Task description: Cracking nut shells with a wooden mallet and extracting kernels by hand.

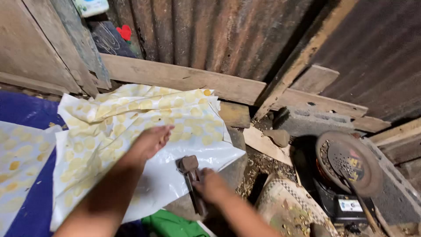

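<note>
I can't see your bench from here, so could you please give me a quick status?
Left hand flat on sheet. Right hand grips hammer at sheet's edge. Nothing in between.

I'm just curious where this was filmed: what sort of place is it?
Probably a rough shed or makeshift hut. The wall is rusty corrugated metal sheeting braced by bare wooden planks, with concrete blocks and debris on the ground beside the yellow-spotted plastic sheet.
</note>
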